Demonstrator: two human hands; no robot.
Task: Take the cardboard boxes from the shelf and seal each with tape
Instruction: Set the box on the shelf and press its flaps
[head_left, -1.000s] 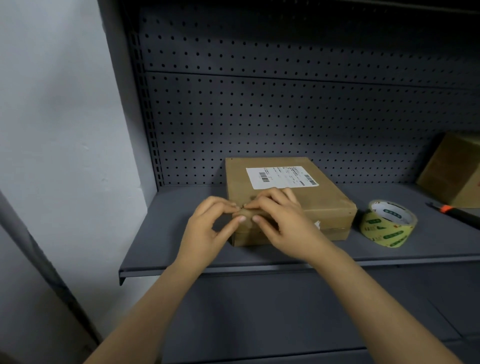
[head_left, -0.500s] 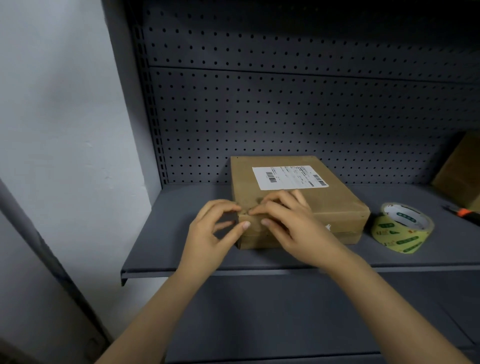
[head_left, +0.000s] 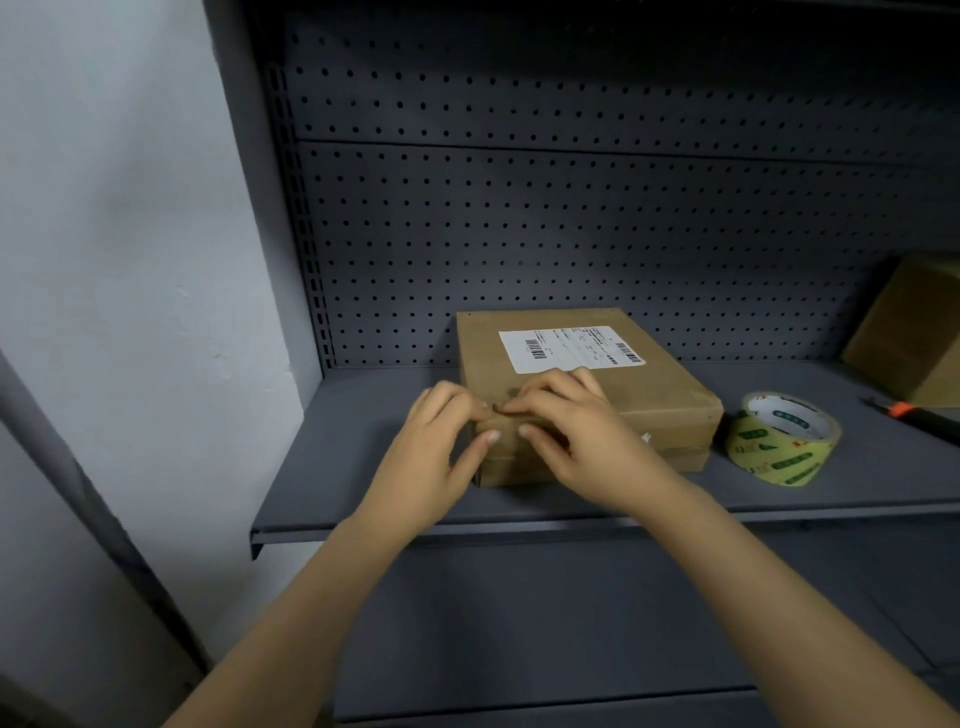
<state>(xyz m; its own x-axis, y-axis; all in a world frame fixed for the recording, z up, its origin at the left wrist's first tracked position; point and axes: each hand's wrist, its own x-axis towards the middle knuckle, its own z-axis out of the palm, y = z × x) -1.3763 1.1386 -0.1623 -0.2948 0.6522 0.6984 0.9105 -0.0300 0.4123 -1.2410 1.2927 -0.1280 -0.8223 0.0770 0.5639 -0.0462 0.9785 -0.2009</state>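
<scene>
A flat cardboard box (head_left: 660, 395) with a white shipping label lies on the grey shelf (head_left: 363, 467). Both hands rest on its near left corner. My left hand (head_left: 436, 447) has its fingers on the box's top edge and its thumb against the front face. My right hand (head_left: 576, 431) presses down on the top near the same corner, fingertips meeting the left hand's. A roll of clear tape (head_left: 782, 439) with green print lies to the right of the box. A second cardboard box (head_left: 914, 327) stands at the far right, partly cut off.
An orange and black tool (head_left: 919, 418), perhaps a cutter, lies on the shelf right of the tape. A dark pegboard (head_left: 571, 234) backs the shelf. A pale wall (head_left: 130, 260) is on the left. A lower shelf (head_left: 597, 623) sits beneath my arms.
The camera has shifted slightly, so the box sits a little further right in view. Both hands stay on the box's near left corner, fingers pressing and shifting slightly.
</scene>
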